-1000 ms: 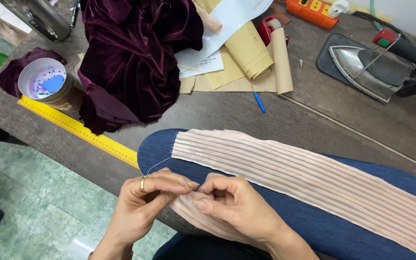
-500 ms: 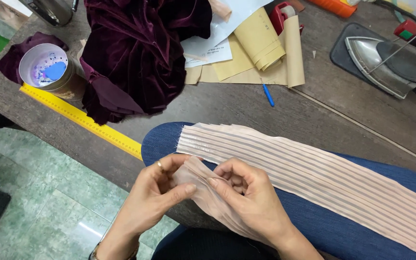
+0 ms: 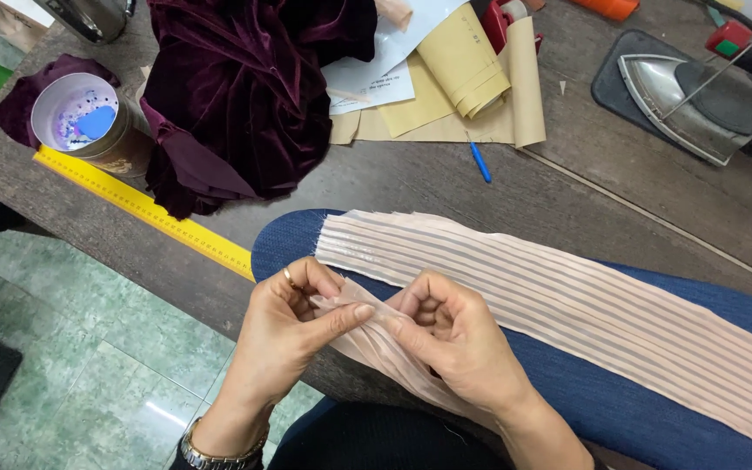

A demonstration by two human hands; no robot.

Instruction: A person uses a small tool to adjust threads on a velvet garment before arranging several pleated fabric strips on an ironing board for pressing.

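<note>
While your left hand and right hand pinched the pleated pink fabric, only its near end was gathered. Most lay flat on the blue pad.

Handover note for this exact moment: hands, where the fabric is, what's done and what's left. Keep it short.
Left hand: pinching the near end of the pleated pink fabric between thumb and fingers.
Right hand: gripping the same end, close against the left.
Fabric: spread across the blue padded board, pleats running lengthwise.
Nearby: yellow ruler, maroon velvet, iron on the table.
Done: most of the strip lies flat and pleated.
Left: the bunched near end in the fingers, apparently.
</note>
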